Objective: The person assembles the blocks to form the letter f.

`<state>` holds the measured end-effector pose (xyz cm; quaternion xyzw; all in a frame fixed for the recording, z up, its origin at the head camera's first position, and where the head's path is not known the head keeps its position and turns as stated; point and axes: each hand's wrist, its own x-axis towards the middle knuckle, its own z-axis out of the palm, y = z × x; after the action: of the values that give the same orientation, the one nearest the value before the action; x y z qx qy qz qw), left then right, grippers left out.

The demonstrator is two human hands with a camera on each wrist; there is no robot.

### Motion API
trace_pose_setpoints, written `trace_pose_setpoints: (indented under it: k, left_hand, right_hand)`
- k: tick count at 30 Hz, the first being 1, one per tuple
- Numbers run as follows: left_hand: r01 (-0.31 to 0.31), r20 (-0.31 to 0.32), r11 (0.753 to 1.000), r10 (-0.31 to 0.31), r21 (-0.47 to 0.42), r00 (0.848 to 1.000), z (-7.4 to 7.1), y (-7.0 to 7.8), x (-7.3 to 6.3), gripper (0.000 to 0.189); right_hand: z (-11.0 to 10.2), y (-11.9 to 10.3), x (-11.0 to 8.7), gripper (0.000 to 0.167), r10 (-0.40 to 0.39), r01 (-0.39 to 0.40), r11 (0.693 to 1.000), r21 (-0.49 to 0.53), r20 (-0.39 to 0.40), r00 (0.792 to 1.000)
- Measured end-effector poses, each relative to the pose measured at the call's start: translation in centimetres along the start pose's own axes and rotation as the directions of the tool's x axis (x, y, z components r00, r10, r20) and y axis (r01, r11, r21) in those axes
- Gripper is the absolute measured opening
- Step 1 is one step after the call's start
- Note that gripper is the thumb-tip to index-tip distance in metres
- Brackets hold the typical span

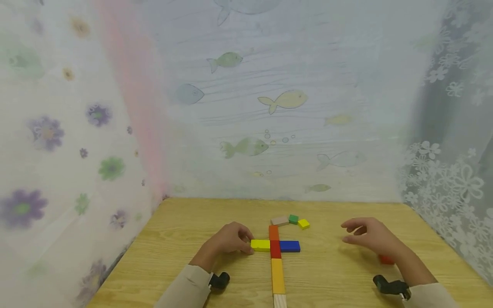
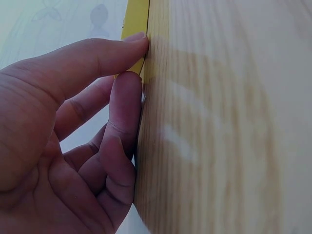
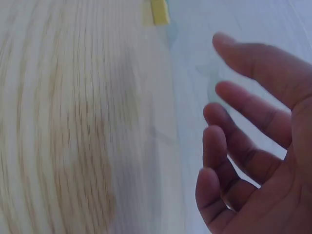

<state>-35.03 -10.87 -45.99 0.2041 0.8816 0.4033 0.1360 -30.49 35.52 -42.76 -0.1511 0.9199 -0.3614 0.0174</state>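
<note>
Several coloured wooden blocks lie flat in a cross on the table. My left hand (image 1: 233,238) is at the cross's left arm, pinching the outer end of a long yellow block (image 1: 260,245) between thumb and finger. In the left wrist view the thumb lies along that block's side. A dark red block (image 1: 275,249) forms the centre, with an orange block (image 1: 274,232) above it and a blue block (image 1: 289,246) to its right. Below run an amber block (image 1: 277,276) and a pale wood block (image 1: 280,300). Holding nothing, my right hand (image 1: 372,235) hovers at the right, fingers loosely bent.
Behind the cross lie a tan block (image 1: 280,220), a green block (image 1: 293,219) and a small yellow block (image 1: 303,224). A red block (image 1: 387,259) is partly hidden by the right wrist. Patterned curtains (image 1: 269,107) stand around the wooden table (image 1: 185,218).
</note>
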Motion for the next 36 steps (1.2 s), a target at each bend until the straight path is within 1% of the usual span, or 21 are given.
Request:
trace_pose_setpoints:
  k: [3,7,10,15,18,21,25,28,31,36]
  left_hand:
    - [0.001,-0.001,1.0,-0.001,-0.002,1.0,0.0,-0.2,0.0,0.028]
    - [-0.009,0.01,1.0,0.009,-0.01,1.0,0.1,-0.4,0.1,0.027]
    - [-0.008,0.015,1.0,0.009,-0.02,1.0,0.1,-0.4,0.1,0.028]
    - [-0.003,0.011,1.0,0.003,-0.023,1.0,0.0,-0.3,0.0,0.028]
    - [-0.005,0.005,1.0,0.005,-0.013,1.0,-0.1,0.0,0.0,0.027]
    - [-0.006,0.005,1.0,0.006,-0.004,1.0,-0.1,0.3,-0.1,0.028]
    - [-0.004,0.005,1.0,0.004,0.006,1.0,-0.2,0.4,-0.2,0.029]
    - [0.001,0.004,1.0,-0.001,0.003,1.0,-0.2,0.5,-0.3,0.029]
    - [0.005,0.009,1.0,-0.005,-0.006,1.0,-0.2,0.4,-0.4,0.028]
    - [0.001,0.018,1.0,0.0,-0.024,1.0,-0.4,0.5,-0.5,0.028]
  right_hand:
    - [-0.7,1.1,-0.4,0.048,0.001,-0.002,0.998,0.057,0.012,1.0]
    - [-1.7,2.7,-1.4,0.049,0.025,-0.028,0.995,0.092,0.037,0.999]
    - [-2.7,4.1,-2.2,0.049,0.029,-0.041,0.989,0.144,0.086,0.996]
    - [-4.1,6.5,-3.3,0.048,0.016,-0.07,0.958,0.277,0.194,0.981]
    - [-4.7,7.6,-3.9,0.048,-0.008,-0.075,0.937,0.34,0.236,0.972]
    - [-4.9,8.1,-4.3,0.048,-0.031,-0.081,0.917,0.391,0.273,0.961]
    - [-4.9,8.3,-4.4,0.047,-0.085,-0.06,0.907,0.417,0.322,0.943]
    - [-4.8,8.4,-4.2,0.047,-0.128,-0.031,0.905,0.425,0.34,0.932]
    - [-4.6,8.5,-4.0,0.047,-0.139,-0.024,0.903,0.43,0.345,0.928]
    - [-4.3,8.7,-3.7,0.042,-0.165,0.029,0.919,0.394,0.316,0.934]
